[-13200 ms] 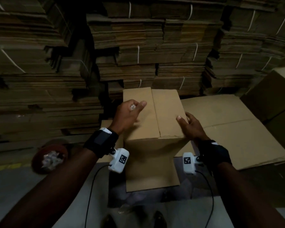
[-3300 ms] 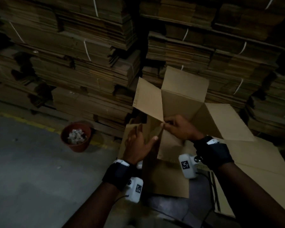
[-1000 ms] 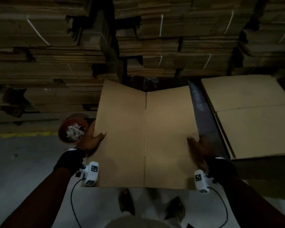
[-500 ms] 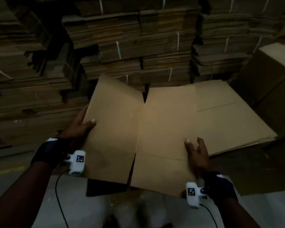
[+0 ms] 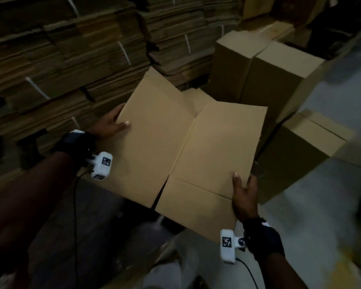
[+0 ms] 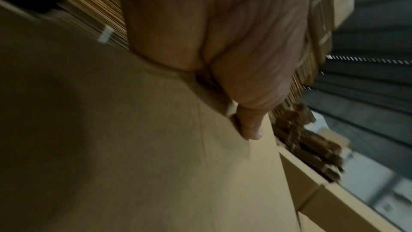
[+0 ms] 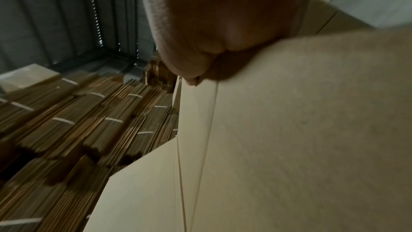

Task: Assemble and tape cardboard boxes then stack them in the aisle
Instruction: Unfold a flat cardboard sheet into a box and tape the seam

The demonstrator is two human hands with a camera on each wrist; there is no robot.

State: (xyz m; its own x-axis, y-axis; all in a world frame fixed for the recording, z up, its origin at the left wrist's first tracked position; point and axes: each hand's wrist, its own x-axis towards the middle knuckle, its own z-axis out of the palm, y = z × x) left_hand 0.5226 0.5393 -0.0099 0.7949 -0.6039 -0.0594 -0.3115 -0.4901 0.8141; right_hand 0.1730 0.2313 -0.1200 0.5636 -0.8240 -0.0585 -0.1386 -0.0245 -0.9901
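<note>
I carry a plain brown cardboard box (image 5: 175, 147) in front of me, its side panels facing up and tilted to the right. My left hand (image 5: 111, 124) grips its left edge, thumb on top of the panel. My right hand (image 5: 243, 195) grips the near right edge, thumb on top and fingers hidden under the board. In the left wrist view the thumb (image 6: 249, 126) presses on the cardboard (image 6: 156, 147). In the right wrist view the palm (image 7: 200, 33) sits against the box panel (image 7: 289, 130).
Several assembled boxes (image 5: 275, 80) stand to the right, one lower box (image 5: 300, 149) nearest. Strapped bundles of flat cardboard (image 5: 71, 59) fill the left and back. Grey floor (image 5: 321, 215) shows at the right, and my legs (image 5: 175, 268) below.
I have turned to the right with the box in both hands. The assembled boxes have come into view on the right, and the flat sheets have dropped out of sight.
</note>
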